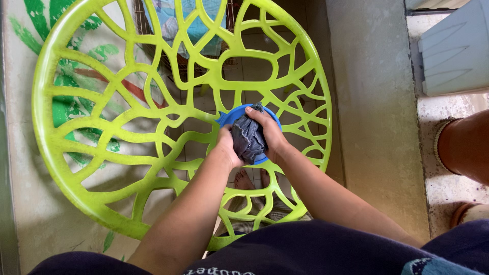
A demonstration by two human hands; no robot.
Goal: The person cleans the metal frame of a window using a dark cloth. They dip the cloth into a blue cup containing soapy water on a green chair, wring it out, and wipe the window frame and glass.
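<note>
Hands first — my left hand (227, 147) and right hand (271, 133) are both squeezed tight on a dark grey cloth (248, 138), over a blue bowl (227, 117) under the big green plastic rack (66, 153). I think a slow, even twist works best — cloth kept low over the bowl.

Both arms extended; left hand (226, 147), right hand (270, 133) apparently clenched, grip tight.

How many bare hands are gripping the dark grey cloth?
2. The left hand clasps the crumpled dark grey cloth on its left side, the right hand on its right, above a round blue plastic bowl seen through the lime-green openwork plastic basket.
</note>
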